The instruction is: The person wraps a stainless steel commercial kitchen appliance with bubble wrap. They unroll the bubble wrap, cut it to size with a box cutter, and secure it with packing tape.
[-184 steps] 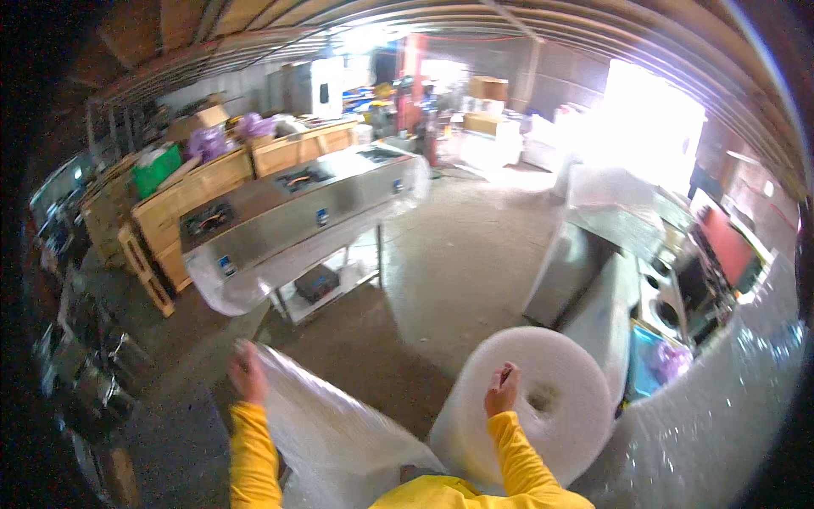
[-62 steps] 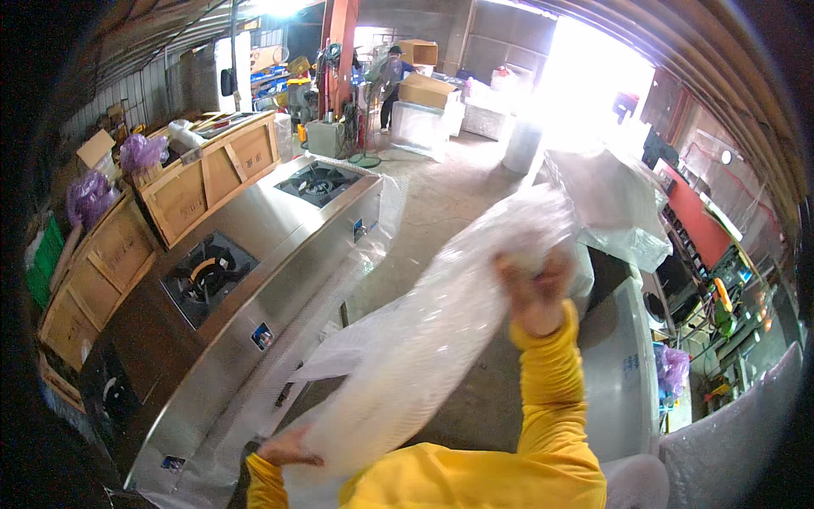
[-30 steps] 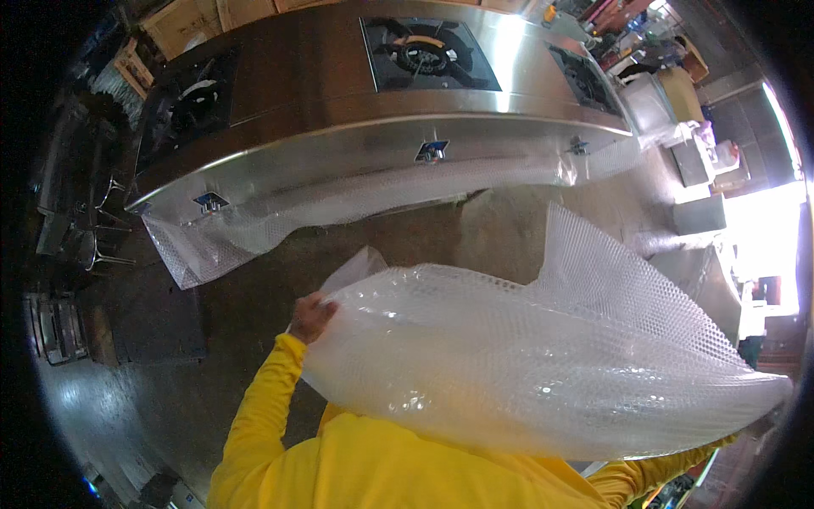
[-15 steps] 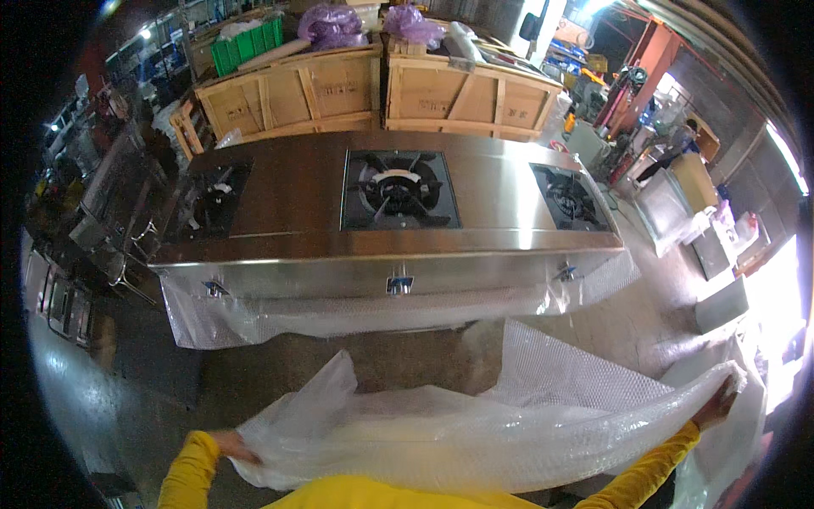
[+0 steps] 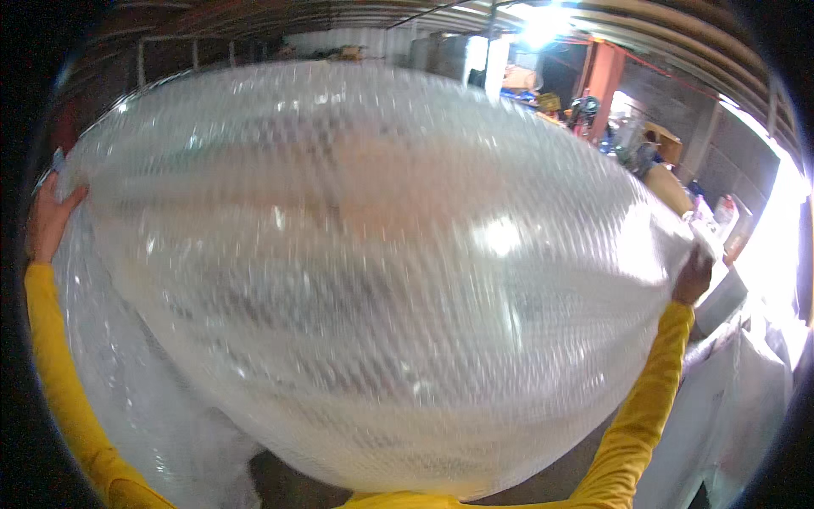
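A large sheet of clear bubble wrap (image 5: 365, 254) hangs raised and spread wide in front of me, filling most of the view. At the far left, my left hand (image 5: 52, 216) grips its edge, with the thumb toward me. My right hand (image 5: 695, 276) is closed on a gathered edge at the right. Between them the sheet bellies out and sags toward my body. More loose wrap (image 5: 161, 399) trails down below my left hand. The steel stove lies behind the sheet; only blurred brown and dark patches show through.
A red pillar (image 5: 607, 85) and cluttered goods stand at the back right. Beside my right forearm is a pale, plastic-covered item (image 5: 721, 416). Overhead run ceiling beams (image 5: 678, 34) and a bright lamp (image 5: 543, 30). Dark floor (image 5: 292, 479) shows near my body.
Both hands have risen from low near my body, lifting the bubble wrap and spreading it. The sheet now covers the stove and wooden crates from view. My view has tilted up.
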A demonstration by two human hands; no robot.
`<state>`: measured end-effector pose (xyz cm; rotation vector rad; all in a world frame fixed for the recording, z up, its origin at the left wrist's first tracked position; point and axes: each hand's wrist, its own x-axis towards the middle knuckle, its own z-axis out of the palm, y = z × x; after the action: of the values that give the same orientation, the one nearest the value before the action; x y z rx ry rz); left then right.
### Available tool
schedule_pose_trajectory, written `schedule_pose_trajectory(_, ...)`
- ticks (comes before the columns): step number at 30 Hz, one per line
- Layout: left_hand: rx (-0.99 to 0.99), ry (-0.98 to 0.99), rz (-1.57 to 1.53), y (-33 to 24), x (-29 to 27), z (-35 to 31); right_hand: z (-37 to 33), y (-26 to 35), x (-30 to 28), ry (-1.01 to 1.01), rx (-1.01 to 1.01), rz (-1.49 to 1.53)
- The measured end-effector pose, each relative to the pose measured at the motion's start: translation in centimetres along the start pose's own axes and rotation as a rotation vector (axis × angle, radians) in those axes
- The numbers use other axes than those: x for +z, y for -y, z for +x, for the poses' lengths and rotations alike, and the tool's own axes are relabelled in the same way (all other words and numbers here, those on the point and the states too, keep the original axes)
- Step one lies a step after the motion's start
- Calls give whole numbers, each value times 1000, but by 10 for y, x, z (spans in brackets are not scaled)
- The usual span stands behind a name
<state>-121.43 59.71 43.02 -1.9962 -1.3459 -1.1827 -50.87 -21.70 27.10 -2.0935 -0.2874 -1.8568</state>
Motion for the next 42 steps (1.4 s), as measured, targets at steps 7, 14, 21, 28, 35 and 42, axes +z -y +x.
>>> schedule_pose_trajectory(7,-79,269,37,-208,217,139,105,68,196,269,206,-359)
schedule_pose_trajectory(14,-226,675,-67,-286,528,79,60,119,299,289,252,-78)
schedule_pose_trajectory(21,-125,974,-1051,-416,556,-33,-13,129,326,728,192,211)
schedule_pose_trajectory(28,1253,628,-769,-610,197,-240,-141,36,118,865,-23,250)
schedule_pose_trajectory(35,948,879,-1186,-745,78,-331,-227,-160,-28,1238,370,200)
schedule_pose_trajectory(42,503,679,-999,-835,13,-452,-236,-281,-16,1073,544,411)
